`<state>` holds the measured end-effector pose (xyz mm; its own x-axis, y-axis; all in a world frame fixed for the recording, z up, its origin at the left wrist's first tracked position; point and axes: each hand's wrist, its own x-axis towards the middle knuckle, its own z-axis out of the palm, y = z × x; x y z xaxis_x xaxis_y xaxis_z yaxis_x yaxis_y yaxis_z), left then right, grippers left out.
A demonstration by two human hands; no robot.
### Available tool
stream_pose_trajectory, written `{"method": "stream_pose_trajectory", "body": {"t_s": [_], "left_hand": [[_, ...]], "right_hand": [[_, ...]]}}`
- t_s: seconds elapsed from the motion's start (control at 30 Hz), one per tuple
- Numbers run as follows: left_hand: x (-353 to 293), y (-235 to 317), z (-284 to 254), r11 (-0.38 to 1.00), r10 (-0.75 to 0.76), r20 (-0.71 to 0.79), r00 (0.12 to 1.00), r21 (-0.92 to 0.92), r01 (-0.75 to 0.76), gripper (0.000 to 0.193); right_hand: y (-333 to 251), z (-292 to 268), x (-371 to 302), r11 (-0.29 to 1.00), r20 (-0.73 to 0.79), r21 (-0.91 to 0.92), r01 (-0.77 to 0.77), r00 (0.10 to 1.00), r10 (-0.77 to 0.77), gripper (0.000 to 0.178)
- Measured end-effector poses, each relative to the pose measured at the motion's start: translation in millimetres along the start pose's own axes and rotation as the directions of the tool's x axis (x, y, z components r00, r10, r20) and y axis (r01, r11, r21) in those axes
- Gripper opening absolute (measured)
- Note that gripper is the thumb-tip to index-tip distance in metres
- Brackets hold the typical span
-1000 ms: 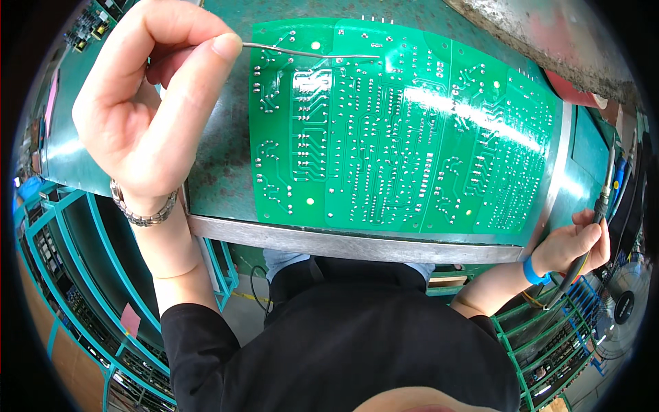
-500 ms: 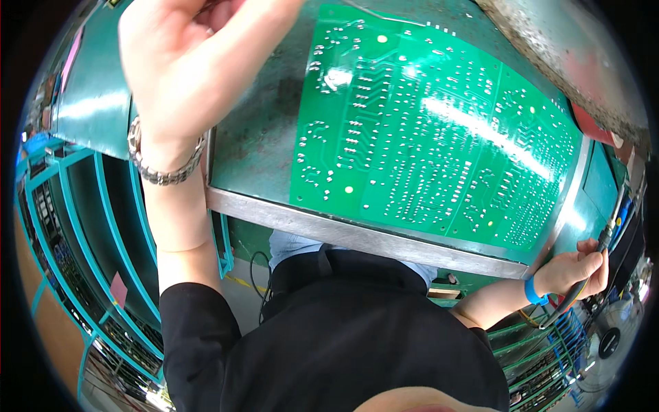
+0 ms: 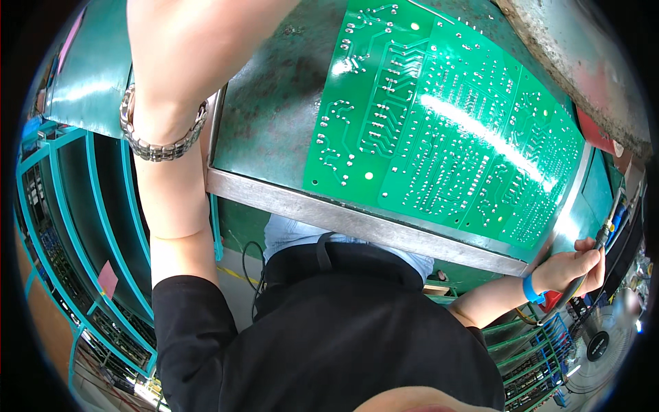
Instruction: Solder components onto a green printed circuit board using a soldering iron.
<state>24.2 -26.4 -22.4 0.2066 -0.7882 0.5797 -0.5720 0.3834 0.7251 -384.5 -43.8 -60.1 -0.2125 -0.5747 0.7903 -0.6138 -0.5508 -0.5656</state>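
A large green circuit board (image 3: pixel 384 165), its side with rows of silver solder joints facing up, lies on the worktop in front of me. At the upper left, my left hand (image 3: pixel 199 48) reaches past the top of the picture beside the board; its fingers are cut off from view. A thin grey wire (image 3: pixel 434 12) slants in from the top edge over the board's far side; I cannot see what holds it. Off the board's right end, my right hand (image 3: pixel 575 269) is closed round the handle of a soldering iron (image 3: pixel 605 232), whose metal end points up and away.
A metal rim (image 3: pixel 357 226) edges the near side of the dark worktop (image 3: pixel 268 130). A worn grey hood-like piece (image 3: pixel 583 55) overhangs the far right. Teal racks (image 3: pixel 96 226) stand at my left, a fan (image 3: pixel 599 345) at lower right. Cables (image 3: pixel 255 275) hang below the worktop.
My left hand has moved farther up, so its fingers have left the picture. The board and thin wire appear shifted to the right in view. My right hand keeps its grip.
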Motion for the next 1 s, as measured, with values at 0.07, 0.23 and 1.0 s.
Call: {"method": "stream_pose_trajectory", "body": {"t_s": [0.07,0.23,1.0], "left_hand": [[0.5,3.5,-1.2,1.0,-0.021,-0.04,0.999,0.021,0.022,0.007],[4.1,9.5,-8.0,0.986,0.056,0.017,0.998,0.155,-0.058,0.007],[2.9,3.7,-25.1,0.986,0.01,0.133,0.991,0.166,-0.032,0.008]], "right_hand": [[-1.8,2.0,-0.1,1.0,0.002,0.0,0.013,1.0,-0.013,0.019],[-6.9,4.7,-0.8,0.993,-0.037,-0.117,-0.031,0.999,0.027,0.017],[-6.6,5.1,0.7,0.996,0.02,-0.084,0.044,0.999,-0.042,0.019]]}}
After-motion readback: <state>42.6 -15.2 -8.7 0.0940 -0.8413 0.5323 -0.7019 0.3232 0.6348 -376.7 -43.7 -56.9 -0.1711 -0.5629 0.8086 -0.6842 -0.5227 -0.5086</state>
